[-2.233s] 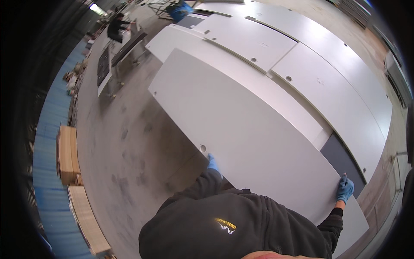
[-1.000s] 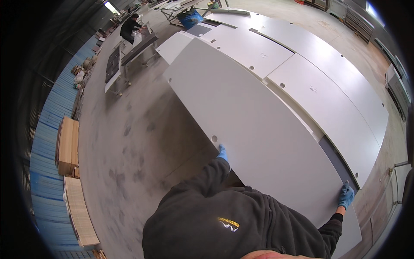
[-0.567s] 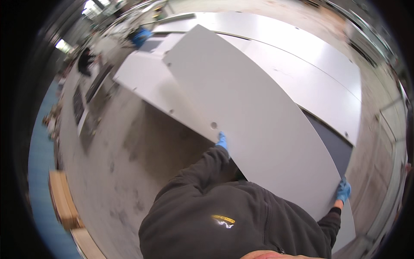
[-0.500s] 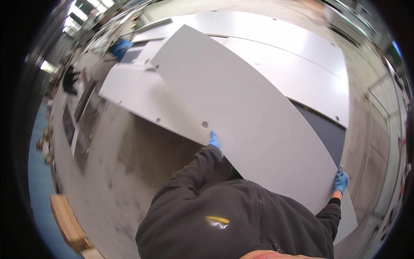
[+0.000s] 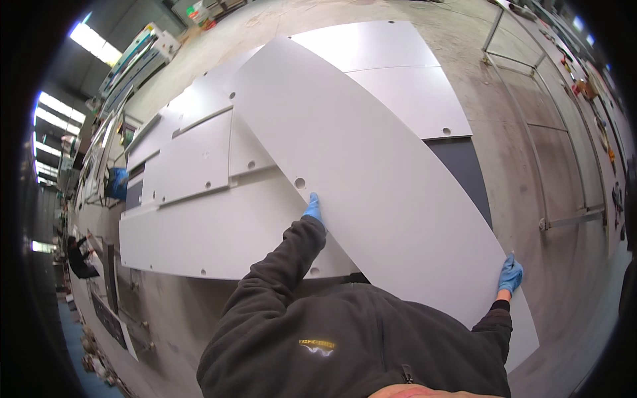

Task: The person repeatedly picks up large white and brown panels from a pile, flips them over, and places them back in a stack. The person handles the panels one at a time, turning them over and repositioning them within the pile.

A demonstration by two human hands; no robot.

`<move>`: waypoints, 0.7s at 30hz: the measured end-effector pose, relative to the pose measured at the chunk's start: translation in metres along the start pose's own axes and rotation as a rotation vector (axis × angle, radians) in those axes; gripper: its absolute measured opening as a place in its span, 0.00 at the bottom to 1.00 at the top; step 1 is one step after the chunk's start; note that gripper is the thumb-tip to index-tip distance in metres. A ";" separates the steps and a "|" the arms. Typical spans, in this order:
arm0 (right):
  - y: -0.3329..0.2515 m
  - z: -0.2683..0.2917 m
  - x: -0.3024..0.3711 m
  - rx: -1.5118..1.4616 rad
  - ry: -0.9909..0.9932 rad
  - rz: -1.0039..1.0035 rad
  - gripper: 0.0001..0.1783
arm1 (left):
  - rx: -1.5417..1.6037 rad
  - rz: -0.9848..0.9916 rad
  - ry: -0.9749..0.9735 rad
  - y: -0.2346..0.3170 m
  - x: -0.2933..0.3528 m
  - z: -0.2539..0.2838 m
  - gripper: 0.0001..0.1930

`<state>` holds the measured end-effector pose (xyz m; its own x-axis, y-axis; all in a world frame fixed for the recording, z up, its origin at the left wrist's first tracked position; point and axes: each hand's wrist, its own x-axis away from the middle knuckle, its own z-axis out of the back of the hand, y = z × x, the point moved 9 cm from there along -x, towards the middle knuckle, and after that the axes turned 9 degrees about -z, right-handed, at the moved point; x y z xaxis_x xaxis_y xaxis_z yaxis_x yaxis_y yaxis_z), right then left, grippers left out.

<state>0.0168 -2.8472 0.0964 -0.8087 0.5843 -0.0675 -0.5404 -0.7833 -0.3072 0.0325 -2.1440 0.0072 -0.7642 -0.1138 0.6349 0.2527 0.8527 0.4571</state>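
White board [image 5: 378,166] seems mid-carry; my left hand [image 5: 314,208] and right hand [image 5: 510,274] clamp its opposite edges; next move needs both steady.

Here's the long white board [image 5: 371,172], slanting over a spread of white panels [image 5: 192,229]: left hand [image 5: 313,207] gripping one edge beside a round hole [image 5: 300,183], right hand [image 5: 510,274] clasping the opposite edge! Dark grey panel [image 5: 461,166] peeking out, metal frame [image 5: 537,132] right, another person [image 5: 81,257] far left.
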 end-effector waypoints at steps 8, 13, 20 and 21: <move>0.063 0.014 0.024 0.009 0.109 -0.241 0.41 | -0.221 0.049 -0.018 -0.026 -0.092 -0.065 0.35; 0.097 0.027 0.047 0.050 0.149 -0.317 0.42 | -0.280 0.111 -0.050 -0.037 -0.079 -0.103 0.34; 0.115 0.041 0.073 0.048 0.106 -0.319 0.41 | -0.234 0.176 -0.003 -0.041 -0.053 -0.092 0.34; 0.116 0.044 0.079 0.053 0.101 -0.351 0.41 | -0.261 0.170 -0.041 -0.040 -0.050 -0.090 0.35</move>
<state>-0.1196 -2.9016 0.0969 -0.5463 0.8354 -0.0611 -0.7942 -0.5398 -0.2790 0.1142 -2.2179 0.0129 -0.7200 0.0439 0.6926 0.5183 0.6977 0.4946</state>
